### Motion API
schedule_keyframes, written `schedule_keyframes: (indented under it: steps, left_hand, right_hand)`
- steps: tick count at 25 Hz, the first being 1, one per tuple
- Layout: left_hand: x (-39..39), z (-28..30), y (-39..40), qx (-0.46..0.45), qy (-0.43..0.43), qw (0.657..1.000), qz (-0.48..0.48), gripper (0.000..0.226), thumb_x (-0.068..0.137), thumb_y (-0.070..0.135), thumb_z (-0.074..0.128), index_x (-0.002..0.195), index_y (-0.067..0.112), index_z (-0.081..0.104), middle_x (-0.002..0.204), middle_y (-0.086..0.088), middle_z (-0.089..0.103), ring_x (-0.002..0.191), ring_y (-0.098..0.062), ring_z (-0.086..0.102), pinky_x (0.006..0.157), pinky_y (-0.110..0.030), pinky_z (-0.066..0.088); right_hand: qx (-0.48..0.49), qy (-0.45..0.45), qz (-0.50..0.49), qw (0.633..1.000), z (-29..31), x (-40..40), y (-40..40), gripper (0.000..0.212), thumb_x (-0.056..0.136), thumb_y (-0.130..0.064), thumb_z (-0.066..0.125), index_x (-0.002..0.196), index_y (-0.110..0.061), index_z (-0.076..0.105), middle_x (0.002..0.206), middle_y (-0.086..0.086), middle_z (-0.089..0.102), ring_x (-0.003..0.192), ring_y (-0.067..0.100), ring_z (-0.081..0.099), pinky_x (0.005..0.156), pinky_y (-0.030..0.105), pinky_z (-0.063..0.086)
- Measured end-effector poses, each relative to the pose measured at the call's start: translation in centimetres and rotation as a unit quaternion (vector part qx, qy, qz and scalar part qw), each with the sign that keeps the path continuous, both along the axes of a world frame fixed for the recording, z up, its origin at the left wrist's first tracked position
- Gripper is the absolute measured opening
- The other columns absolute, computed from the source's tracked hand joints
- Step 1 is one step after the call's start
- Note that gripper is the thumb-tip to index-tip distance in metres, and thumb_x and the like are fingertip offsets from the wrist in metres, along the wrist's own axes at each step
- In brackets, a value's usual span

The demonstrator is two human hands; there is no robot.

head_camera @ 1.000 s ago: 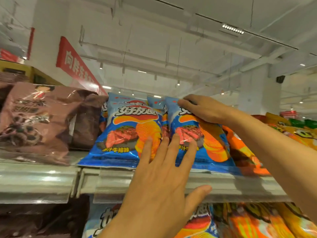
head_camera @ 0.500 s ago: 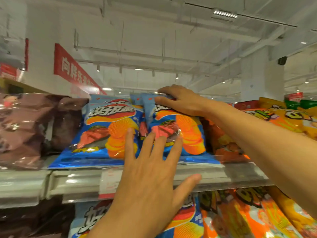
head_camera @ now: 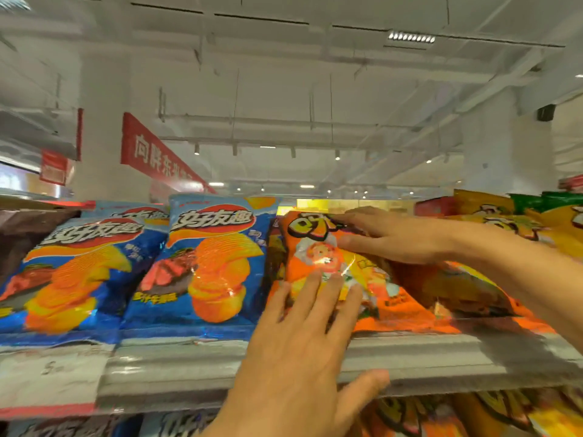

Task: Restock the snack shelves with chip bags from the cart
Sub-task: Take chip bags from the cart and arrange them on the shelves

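At the far left edge of the top shelf (head_camera: 176,357) a dark brown bag (head_camera: 22,234) leans back, cut off by the frame. Just beside it stands a blue chip bag (head_camera: 72,279), its lower seam hanging over the shelf's front lip, with another blue bag partly hidden behind its top. A second blue chip bag (head_camera: 205,263) stands touching the first along its right side, upright and tilted slightly back, its bottom edge also at the lip. A white price label (head_camera: 47,376) sits in the clear rail below the first bag.

Right of the second blue bag, with only a narrow dark gap between, is the orange chip bag (head_camera: 318,247). The left hand (head_camera: 296,357) is flat and spread, fingers apart, fingertips pressing the bag's lower front while the thumb reaches across the shelf rail; it grips nothing. The right hand (head_camera: 388,238) lies open across the bag's upper right, fingers extended along its top, palm resting on it rather than closing round it. More orange bags lie tipped behind and to the right under the forearm.

Further right, yellow bags (head_camera: 492,216) and a green bag (head_camera: 542,200) crowd the shelf to the frame edge, leaving little free room. Above the bags the space is open up to the ceiling. Beneath the shelf, tops of orange bags (head_camera: 426,414) fill the next level
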State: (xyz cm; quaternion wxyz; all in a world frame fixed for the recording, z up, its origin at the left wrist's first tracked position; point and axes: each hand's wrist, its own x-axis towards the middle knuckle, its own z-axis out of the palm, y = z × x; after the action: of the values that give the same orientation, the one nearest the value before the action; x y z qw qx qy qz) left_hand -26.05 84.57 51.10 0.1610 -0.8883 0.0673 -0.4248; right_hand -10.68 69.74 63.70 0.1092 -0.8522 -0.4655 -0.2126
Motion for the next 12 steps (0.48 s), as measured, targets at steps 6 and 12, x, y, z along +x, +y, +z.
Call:
schedule_keyframes:
  steps: [6,12]
  left_hand:
    - [0.5,0.5,-2.0,-0.073,-0.050,0.996,-0.011,0.053,0.086,0.069,0.043,0.106,0.029,0.071,0.110,0.010,0.070,0.108,-0.017,0.069,0.099,-0.048,0.052]
    - [3.2,1.1,-6.8,-0.038,0.051,0.998,0.012,0.081,0.088,0.077,0.020,0.156,0.034,0.031,0.166,0.013,0.024,0.156,-0.020,0.009,0.122,-0.061,0.011]
  right_hand:
    - [0.002,0.021,0.062,0.998,0.2,1.8,-1.2,0.055,0.105,-0.047,0.039,0.154,-0.022,0.035,0.158,0.005,0.035,0.145,0.023,0.033,0.116,0.034,0.026]
    - [0.079,-0.116,0.066,0.988,-2.4,0.9,-8.6,0.052,0.095,-0.057,0.047,0.139,-0.030,0.056,0.136,-0.005,0.056,0.128,0.012,0.048,0.108,0.030,0.038]
